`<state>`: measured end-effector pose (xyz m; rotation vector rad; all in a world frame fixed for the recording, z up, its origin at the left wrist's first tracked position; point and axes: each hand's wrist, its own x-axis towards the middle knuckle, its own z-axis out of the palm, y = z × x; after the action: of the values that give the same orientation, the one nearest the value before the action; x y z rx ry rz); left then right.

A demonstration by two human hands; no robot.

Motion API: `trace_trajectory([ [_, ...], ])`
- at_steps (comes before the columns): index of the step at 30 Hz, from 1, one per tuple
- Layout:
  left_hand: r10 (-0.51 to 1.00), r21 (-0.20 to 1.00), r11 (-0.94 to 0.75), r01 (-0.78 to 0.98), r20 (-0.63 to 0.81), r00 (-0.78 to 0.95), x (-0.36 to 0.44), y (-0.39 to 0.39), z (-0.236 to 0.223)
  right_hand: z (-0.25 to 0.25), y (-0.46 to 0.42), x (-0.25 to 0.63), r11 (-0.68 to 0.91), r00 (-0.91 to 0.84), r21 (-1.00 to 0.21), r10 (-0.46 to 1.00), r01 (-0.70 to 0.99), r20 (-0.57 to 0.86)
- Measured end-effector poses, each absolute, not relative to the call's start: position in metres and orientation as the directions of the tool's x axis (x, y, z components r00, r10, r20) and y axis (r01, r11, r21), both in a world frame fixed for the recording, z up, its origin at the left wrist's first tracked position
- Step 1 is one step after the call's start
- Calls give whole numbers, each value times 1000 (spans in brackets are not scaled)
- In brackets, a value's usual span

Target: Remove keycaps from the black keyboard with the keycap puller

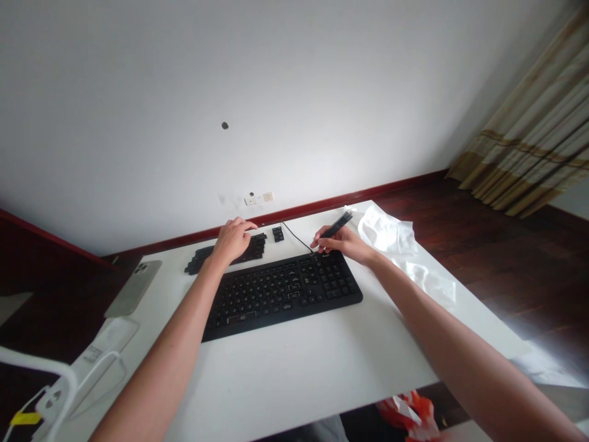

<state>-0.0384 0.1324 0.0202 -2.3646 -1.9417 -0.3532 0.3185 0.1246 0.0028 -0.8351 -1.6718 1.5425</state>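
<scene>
A black keyboard (264, 291) lies on the white table, many of its key positions without caps. Behind it, loose black keycaps (254, 248) are laid out in rows, with a small separate group of keycaps (278, 234) to their right. My left hand (234, 238) is over the rows of keycaps, fingers apart and stretched to the right; I see nothing in it. Near the keyboard's back right edge, my right hand (338, 239) is closed around a black pen-shaped tool (338, 223), held tilted. Its lower tip is hidden by the fingers.
A phone (134, 288) lies at the table's left edge, near a white power strip (92, 362) with cables. Crumpled clear plastic wrapping (386, 230) lies on the right side. A thin black cable (297, 238) runs behind the keyboard. The wall (294, 110) stands beyond the table.
</scene>
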Motion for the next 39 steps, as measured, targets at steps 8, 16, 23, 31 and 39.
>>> trace_trajectory([
  [8,951,95,-242,966,223,216,-20,124,2,4,123,318,83,-535,-997,842,4,68],
  [16,938,127,-208,970,307,161,-22,117,2,1,125,318,90,-543,-996,836,-5,78],
  [23,888,303,-402,864,358,287,31,53,16,4,123,318,37,-551,-999,833,-30,47],
  [31,879,375,-461,804,315,357,76,-24,-7,5,119,314,43,-567,-999,823,-6,39],
  [39,874,369,-461,807,344,342,80,-22,-21,2,120,313,22,-536,-1000,844,-4,21],
])
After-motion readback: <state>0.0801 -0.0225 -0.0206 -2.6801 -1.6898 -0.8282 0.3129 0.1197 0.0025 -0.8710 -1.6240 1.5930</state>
